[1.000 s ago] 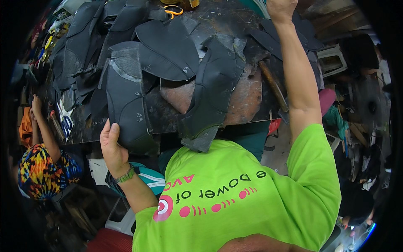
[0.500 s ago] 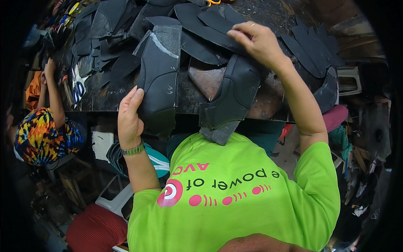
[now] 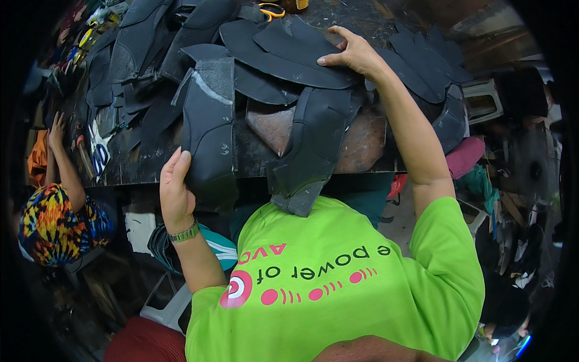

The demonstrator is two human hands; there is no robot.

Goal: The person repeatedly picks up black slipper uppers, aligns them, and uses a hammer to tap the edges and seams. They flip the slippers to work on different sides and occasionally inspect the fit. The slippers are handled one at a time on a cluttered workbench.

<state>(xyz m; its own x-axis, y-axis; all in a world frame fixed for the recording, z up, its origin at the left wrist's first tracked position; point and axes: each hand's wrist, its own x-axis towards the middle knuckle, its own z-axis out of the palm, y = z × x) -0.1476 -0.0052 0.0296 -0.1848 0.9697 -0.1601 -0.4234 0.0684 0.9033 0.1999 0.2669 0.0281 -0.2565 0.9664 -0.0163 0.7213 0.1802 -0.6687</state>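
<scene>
My left hand [image 3: 178, 190] is raised beside the left edge of a black shoe upper [image 3: 208, 127], thumb up and fingers extended. That upper has stitched curves, a grey fuzzy top patch and white marks, and its lower end hangs over the table edge. My right hand [image 3: 353, 55] hovers at the right end of several overlapping curved black pieces [image 3: 283, 57], thumb and forefinger spread, with nothing seen between them. Below it, a second black upper [image 3: 316, 133] lies across the table edge, its lower end against my green shirt.
More black pieces are heaped at the back left [image 3: 142, 36] and fanned out at the right [image 3: 422, 66]. Blue-handled scissors [image 3: 99, 151] lie at the left, orange-handled scissors [image 3: 271, 11] at the back. A co-worker in a multicoloured shirt [image 3: 51, 223] sits at the left.
My right hand's thumb and forefinger have spread apart from a near pinch. My left thumb has come away from the upper's edge. The whole view has shifted slightly.
</scene>
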